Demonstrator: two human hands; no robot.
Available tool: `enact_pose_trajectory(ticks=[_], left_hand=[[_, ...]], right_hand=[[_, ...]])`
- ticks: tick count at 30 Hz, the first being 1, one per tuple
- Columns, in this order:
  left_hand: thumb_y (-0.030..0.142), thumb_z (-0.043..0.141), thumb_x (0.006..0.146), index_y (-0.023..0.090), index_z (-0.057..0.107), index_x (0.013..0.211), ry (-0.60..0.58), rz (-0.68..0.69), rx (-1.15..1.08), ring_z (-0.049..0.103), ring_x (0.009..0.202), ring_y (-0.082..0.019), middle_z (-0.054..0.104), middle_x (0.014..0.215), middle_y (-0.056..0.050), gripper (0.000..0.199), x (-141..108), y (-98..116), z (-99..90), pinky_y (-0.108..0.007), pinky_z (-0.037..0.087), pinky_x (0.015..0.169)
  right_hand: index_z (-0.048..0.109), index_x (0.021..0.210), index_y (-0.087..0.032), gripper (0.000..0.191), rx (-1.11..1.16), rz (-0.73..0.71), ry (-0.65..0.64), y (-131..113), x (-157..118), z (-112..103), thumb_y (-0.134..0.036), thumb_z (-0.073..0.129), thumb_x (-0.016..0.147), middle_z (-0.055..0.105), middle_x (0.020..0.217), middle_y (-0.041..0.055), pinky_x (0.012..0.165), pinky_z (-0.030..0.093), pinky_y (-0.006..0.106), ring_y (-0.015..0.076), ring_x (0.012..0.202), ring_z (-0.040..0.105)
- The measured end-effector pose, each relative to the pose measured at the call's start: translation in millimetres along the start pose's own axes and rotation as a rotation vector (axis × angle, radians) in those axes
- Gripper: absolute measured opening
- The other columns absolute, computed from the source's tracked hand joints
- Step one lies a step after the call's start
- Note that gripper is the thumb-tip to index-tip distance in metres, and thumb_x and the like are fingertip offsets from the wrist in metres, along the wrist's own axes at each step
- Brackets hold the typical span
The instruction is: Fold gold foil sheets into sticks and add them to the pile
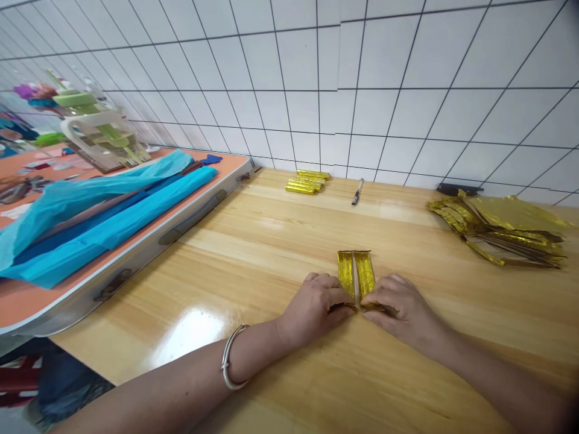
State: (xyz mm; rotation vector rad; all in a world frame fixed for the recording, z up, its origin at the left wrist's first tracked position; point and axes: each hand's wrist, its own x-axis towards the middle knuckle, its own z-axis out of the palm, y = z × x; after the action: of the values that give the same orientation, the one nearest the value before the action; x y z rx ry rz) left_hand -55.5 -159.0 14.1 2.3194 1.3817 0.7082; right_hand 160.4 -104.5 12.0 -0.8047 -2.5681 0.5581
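"What's biggest there?"

"The white tiled wall (pixel 389 54), then the wooden table (pixel 253 241), whose back edge runs along it. Beside that table's left edge is an orange-topped table (pixel 20 303) with metal fittings on its side."

"Anything on the orange one?"

"Long blue sheets (pixel 106 241), stretched out near its right edge."

"And on the wooden one?"

"A loose pile of gold sheets (pixel 502 223), over to the right and nearer the back edge than the hands are."

"How are the hands?"

"The left hand (pixel 316 301) has thumb and fingers pinched together on the lower end of a pair of gold strips (pixel 346 268); the right hand (pixel 402 307) pinches the other side of that end, just across a narrow gap."

"So where are the strips?"

"Between the hands, over the wooden table, pointing toward its back edge. I can't tell if they join under the fingers."

"Smaller things?"

"Narrow gold pieces (pixel 307 182) lying close together near the back edge, and a slim tool (pixel 357 193) to their right."
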Motion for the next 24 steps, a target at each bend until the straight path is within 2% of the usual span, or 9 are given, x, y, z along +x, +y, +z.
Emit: enact_pose_trajectory(ticks=[5, 10, 17, 24], left_hand=[[0.022, 0.056, 0.082, 0.022, 0.064, 0.081, 0.013, -0.016, 0.034, 0.054, 0.079, -0.013, 0.062, 0.077, 0.000, 0.008, 5.2, 3.7, 0.4, -0.026, 0.032, 0.072], [0.017, 0.055, 0.080, 0.018, 0.059, 0.070, 0.026, -0.059, 0.079, 0.053, 0.074, -0.012, 0.060, 0.071, 0.001, 0.011, 9.3, 6.7, 3.7, -0.025, 0.031, 0.068], [0.022, 0.057, 0.081, 0.019, 0.061, 0.079, 0.002, -0.036, -0.010, 0.054, 0.075, -0.013, 0.061, 0.074, 0.001, 0.005, 6.1, 3.3, -2.2, -0.025, 0.033, 0.071], [0.026, 0.058, 0.083, 0.020, 0.063, 0.080, -0.039, 0.073, -0.096, 0.054, 0.075, -0.012, 0.063, 0.076, 0.000, 0.008, 2.6, -7.9, -5.5, -0.024, 0.034, 0.071]], right_hand=[[0.066, 0.084, -0.026, 0.010, -0.019, 0.042, 0.019, -1.2, 1.6, 4.1, -0.031, 0.058, 0.082, 0.060, 0.075, 0.0014, 0.069, 0.036, 0.032, 0.0173, 0.075, 0.050], [0.065, 0.081, -0.025, 0.005, -0.021, 0.084, 0.024, -5.5, 5.1, 4.0, -0.026, 0.060, 0.079, 0.059, 0.072, 0.0005, 0.066, 0.034, 0.031, 0.0171, 0.073, 0.049], [0.064, 0.081, -0.023, 0.005, 0.089, 0.128, -0.010, -5.2, 5.3, -1.9, -0.025, 0.060, 0.079, 0.062, 0.072, 0.0003, 0.066, 0.035, 0.030, 0.0167, 0.072, 0.052], [0.066, 0.079, -0.024, 0.011, 0.130, 0.028, -0.047, 0.0, 2.7, -6.5, -0.031, 0.058, 0.082, 0.064, 0.073, 0.0010, 0.069, 0.036, 0.030, 0.0160, 0.073, 0.054]])
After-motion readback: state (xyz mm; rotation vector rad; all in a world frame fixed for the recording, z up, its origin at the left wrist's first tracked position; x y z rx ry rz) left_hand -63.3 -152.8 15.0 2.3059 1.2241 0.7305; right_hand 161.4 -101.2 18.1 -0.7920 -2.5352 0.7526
